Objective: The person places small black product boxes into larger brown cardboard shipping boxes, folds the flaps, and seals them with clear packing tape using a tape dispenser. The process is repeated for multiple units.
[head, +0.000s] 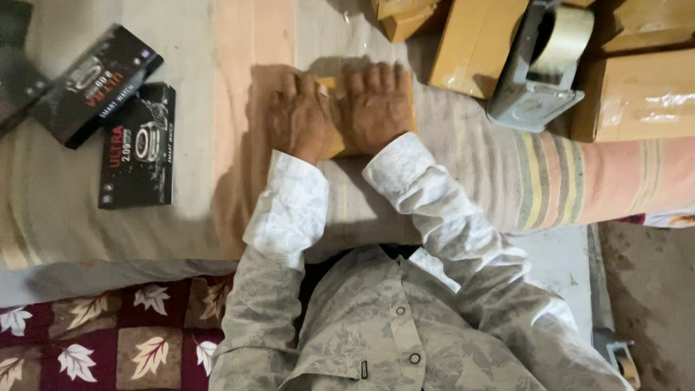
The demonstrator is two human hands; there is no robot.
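A striped cloth [463, 145] covers the whole work surface, which looks like a bed or padded mattress, pale at the left and banded in pink, yellow and green toward the right. Along its far edge stand several tape-wrapped cardboard cartons [630, 94], and among them, leaning against one, sits a grey tape dispenser [539, 72] with a roll of clear tape. At the left lie black product boxes [137, 145], one flat and one tilted just behind it, well apart from the work. In the middle, the left hand [300, 116] and the right hand [376, 105] rest side by side, palms down and fingers spread flat, pressing on a small brown package [334, 148] that is almost wholly hidden under them; only a strip shows between and below the hands. Neither hand grips it; both lie open on top. What could go wrong, as I judge it: the soft cloth gives under the pressure, so the package may dent or bow rather than flatten evenly, and any tape beneath the palms could crease or stick crooked. If the hands push unevenly, the package could slide on the cloth.
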